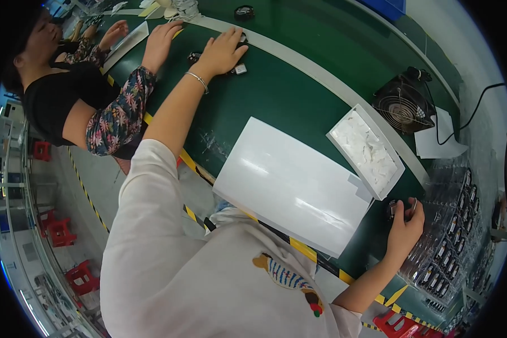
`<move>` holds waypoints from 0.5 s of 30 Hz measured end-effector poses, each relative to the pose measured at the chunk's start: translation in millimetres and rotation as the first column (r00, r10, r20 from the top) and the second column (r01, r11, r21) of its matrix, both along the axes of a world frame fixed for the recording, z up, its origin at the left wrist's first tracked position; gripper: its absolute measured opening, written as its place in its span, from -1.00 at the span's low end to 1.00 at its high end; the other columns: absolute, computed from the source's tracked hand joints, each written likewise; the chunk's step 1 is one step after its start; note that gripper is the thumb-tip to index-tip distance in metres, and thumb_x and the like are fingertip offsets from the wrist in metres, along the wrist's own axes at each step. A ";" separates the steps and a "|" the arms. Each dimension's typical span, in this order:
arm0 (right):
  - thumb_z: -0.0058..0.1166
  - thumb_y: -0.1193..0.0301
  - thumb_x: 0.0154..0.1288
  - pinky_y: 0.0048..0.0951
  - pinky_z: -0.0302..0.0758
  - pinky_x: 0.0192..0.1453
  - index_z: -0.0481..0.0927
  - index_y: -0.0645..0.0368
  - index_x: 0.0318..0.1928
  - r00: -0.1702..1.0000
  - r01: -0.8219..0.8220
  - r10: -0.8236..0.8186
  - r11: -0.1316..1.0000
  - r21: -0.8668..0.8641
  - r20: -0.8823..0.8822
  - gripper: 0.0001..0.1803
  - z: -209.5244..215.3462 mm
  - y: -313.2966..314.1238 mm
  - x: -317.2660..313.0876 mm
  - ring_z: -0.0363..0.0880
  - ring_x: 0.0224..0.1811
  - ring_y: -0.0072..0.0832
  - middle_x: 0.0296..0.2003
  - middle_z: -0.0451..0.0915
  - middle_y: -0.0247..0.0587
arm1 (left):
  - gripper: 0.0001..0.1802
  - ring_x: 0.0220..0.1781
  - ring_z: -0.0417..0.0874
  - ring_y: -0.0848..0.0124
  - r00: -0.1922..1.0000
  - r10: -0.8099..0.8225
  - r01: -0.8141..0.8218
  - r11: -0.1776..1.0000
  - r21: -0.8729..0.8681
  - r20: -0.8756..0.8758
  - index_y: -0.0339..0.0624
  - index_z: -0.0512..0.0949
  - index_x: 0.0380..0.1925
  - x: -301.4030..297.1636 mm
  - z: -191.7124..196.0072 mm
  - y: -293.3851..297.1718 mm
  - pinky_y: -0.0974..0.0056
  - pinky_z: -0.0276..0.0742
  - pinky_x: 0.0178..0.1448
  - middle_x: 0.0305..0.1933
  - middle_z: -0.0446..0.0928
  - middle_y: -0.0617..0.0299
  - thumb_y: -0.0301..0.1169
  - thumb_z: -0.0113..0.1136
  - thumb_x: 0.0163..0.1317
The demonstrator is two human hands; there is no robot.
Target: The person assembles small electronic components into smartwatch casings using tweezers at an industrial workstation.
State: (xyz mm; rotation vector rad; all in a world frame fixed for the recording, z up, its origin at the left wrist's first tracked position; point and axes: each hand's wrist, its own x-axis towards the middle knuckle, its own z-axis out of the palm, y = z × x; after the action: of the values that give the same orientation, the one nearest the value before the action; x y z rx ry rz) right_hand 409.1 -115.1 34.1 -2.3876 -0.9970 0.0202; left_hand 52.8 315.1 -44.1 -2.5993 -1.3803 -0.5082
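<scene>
1. Small dark part (401,207), hard and blocky with a metal glint: we hold it in our right hand (405,225), just past the near end of the white tray (337,137); the grip is closed narrowly around it, thumb and fingers pinched.
2. Our left hand (222,52) reaches far across the green surface (276,96), well apart from the white tray. It lies flat, fingers spread, palm down over a few small dark pieces (239,69), one with a pale square face. We cannot tell whether any piece is pinched beneath it. A thin metal bangle (198,80) rings the wrist.
3. The white tray is a shallow rectangle with a raised rim, filled with crumpled, fluffy white material (366,147).
4. Touching the tray's near corner lies a large white sheet (290,183), smooth, glossy and rectangular, overhanging the yellow-and-black striped edge (298,247) of the surface.
5. Beyond the tray sits a square black fan (403,104) with a round wire grille, a black cable (479,104) trailing from it, and a loose sheet of white paper (440,141) beside it.
6. To the tray's right stand stacked clear plastic trays (450,231), ribbed into rows of pockets holding small dark parts.
7. Far from the tray, beside our left hand, another person's hand (162,38) in a floral sleeve (121,110) rests on the surface.
</scene>
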 end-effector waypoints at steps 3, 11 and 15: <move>0.17 0.41 0.22 -0.37 0.41 -0.17 0.52 0.33 -0.10 0.998 -0.023 0.022 1.000 -0.013 -0.066 -0.71 -1.1 -2.8 -0.4 0.40 -0.33 -0.36 -0.29 0.52 -0.12 | -0.41 0.38 0.26 0.05 0.996 -0.064 0.068 0.996 -0.058 0.065 -0.12 0.19 0.33 -3.2 5.1 -8.0 -0.09 0.21 0.38 0.40 0.19 -0.03 -0.13 -0.10 0.36; 0.15 0.42 0.25 -0.45 0.37 -0.27 0.53 0.35 -0.15 0.995 -0.081 0.084 0.996 0.045 -0.059 -0.75 6.8 1.1 -7.5 0.35 -0.40 -0.47 -0.41 0.44 -0.23 | -0.49 0.12 0.47 0.01 0.927 -0.274 0.301 0.951 -0.069 0.257 -0.27 0.41 0.14 32.1 27.3 -104.2 0.08 0.39 0.22 0.11 0.43 -0.10 -0.39 0.17 0.16; 0.07 0.48 0.26 -0.34 0.42 -0.19 0.51 0.35 -0.17 0.990 -0.112 0.118 0.990 0.080 -0.081 -0.81 9.7 -0.2 -9.3 0.43 -0.33 -0.36 -0.31 0.50 -0.13 | -0.44 0.00 0.53 0.05 0.909 -0.129 0.260 0.919 -0.296 0.397 -0.28 0.48 0.03 51.3 54.5 -120.6 0.15 0.45 0.14 -0.06 0.46 -0.05 -0.39 0.38 -0.03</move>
State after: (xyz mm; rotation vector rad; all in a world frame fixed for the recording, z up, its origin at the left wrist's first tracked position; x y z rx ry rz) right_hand 399.8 -115.3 43.8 -2.2393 -1.0752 0.1238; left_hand 104.1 194.5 10.4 -3.0716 -1.4226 -0.9060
